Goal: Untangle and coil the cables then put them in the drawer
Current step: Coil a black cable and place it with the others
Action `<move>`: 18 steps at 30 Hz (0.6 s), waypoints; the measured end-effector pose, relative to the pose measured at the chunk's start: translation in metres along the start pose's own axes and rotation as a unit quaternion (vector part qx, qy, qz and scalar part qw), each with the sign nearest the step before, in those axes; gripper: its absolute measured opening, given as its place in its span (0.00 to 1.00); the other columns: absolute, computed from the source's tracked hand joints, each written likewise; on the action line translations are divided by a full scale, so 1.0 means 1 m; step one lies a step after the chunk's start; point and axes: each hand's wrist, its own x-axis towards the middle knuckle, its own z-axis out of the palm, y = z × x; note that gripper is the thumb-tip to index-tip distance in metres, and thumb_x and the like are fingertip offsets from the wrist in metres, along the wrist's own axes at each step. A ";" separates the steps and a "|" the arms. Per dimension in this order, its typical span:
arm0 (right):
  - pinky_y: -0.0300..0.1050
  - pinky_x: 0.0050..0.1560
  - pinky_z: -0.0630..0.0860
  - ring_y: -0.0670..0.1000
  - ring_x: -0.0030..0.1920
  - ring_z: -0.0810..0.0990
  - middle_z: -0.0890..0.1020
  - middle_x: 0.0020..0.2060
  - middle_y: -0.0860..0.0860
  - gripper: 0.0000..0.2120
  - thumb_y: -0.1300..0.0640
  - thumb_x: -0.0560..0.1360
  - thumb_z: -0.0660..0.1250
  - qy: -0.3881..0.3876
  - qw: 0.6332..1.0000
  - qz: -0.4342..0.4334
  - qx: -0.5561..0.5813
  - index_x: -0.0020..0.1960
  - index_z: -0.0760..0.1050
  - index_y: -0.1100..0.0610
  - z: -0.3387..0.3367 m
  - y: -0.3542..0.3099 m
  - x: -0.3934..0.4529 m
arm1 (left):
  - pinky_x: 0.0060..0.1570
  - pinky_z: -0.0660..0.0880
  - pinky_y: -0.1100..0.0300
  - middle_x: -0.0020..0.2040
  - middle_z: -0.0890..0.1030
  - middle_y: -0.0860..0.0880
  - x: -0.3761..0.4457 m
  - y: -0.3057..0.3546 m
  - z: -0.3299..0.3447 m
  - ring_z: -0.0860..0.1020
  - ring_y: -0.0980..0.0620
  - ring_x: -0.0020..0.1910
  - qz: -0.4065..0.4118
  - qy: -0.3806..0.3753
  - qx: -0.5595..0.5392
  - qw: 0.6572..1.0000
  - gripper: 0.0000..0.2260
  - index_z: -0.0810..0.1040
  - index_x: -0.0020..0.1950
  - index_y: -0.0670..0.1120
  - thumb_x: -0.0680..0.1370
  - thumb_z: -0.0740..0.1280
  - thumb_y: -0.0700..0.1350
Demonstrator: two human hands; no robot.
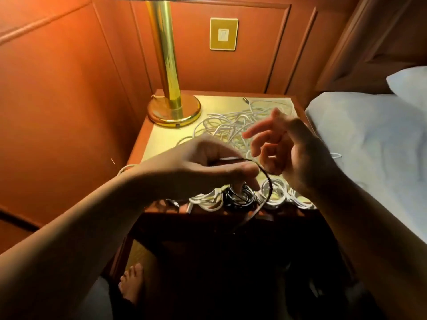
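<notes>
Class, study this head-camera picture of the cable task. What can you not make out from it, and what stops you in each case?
- Drawer: front of the nightstand lies in deep shadow; open or shut, unclear.
- Black cable: its lower end fades into that shadow.
- White cables: partly hidden behind the left hand and right hand; their number is unclear.
- Lamp: top cut off by the upper edge.

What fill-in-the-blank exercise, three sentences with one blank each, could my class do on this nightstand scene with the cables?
1. The left hand grips a thin ____ cable.
2. The tangle of white cables lies on the nightstand beside a brass ____.
3. The right hand has its fingers ____ and holds nothing firmly.

Missing words: black; lamp; spread
</notes>
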 end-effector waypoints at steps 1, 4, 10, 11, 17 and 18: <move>0.44 0.32 0.64 0.50 0.32 0.73 0.82 0.36 0.51 0.27 0.40 0.84 0.52 -0.010 1.000 0.009 -0.006 0.45 0.85 0.50 0.001 0.001 -0.010 | 0.26 0.59 0.60 0.33 0.77 0.49 -0.001 0.001 0.008 0.68 0.54 0.27 -0.019 0.003 0.031 0.999 0.18 0.86 0.46 0.44 0.82 0.66 0.57; 0.46 0.34 0.74 0.51 0.35 0.80 0.85 0.39 0.52 0.27 0.37 0.81 0.50 -0.062 0.997 0.047 -0.009 0.49 0.80 0.54 0.005 0.003 -0.039 | 0.26 0.56 0.53 0.28 0.71 0.49 -0.007 0.000 0.024 0.65 0.51 0.25 -0.090 0.017 -0.001 0.996 0.22 0.80 0.36 0.46 0.81 0.61 0.58; 0.49 0.45 0.80 0.51 0.34 0.79 0.78 0.31 0.50 0.16 0.51 0.85 0.59 -0.105 0.991 0.087 0.017 0.48 0.76 0.61 0.025 0.011 -0.075 | 0.26 0.61 0.61 0.28 0.65 0.51 -0.007 -0.009 0.037 0.62 0.53 0.26 -0.135 0.129 -0.103 0.977 0.23 0.66 0.32 0.47 0.80 0.60 0.60; 0.47 0.41 0.78 0.48 0.32 0.75 0.75 0.30 0.47 0.15 0.54 0.86 0.57 -0.072 0.993 0.089 0.024 0.47 0.75 0.62 0.027 0.014 -0.076 | 0.27 0.61 0.60 0.28 0.65 0.51 -0.007 -0.011 0.037 0.63 0.53 0.27 -0.141 0.129 -0.107 0.976 0.23 0.65 0.32 0.47 0.81 0.59 0.60; 0.42 0.27 0.59 0.48 0.28 0.59 0.62 0.29 0.48 0.16 0.55 0.86 0.53 0.068 0.984 0.086 0.137 0.41 0.70 0.55 0.017 0.023 -0.058 | 0.33 0.56 0.56 0.33 0.63 0.49 -0.004 -0.022 0.038 0.58 0.50 0.32 -0.164 0.025 -0.205 0.965 0.21 0.68 0.39 0.46 0.86 0.54 0.56; 0.41 0.26 0.58 0.47 0.27 0.59 0.62 0.29 0.47 0.16 0.55 0.86 0.53 0.072 0.985 0.083 0.134 0.42 0.70 0.55 0.016 0.024 -0.055 | 0.32 0.56 0.56 0.33 0.61 0.47 -0.003 -0.021 0.040 0.56 0.49 0.31 -0.155 0.008 -0.236 0.959 0.21 0.66 0.38 0.45 0.86 0.53 0.56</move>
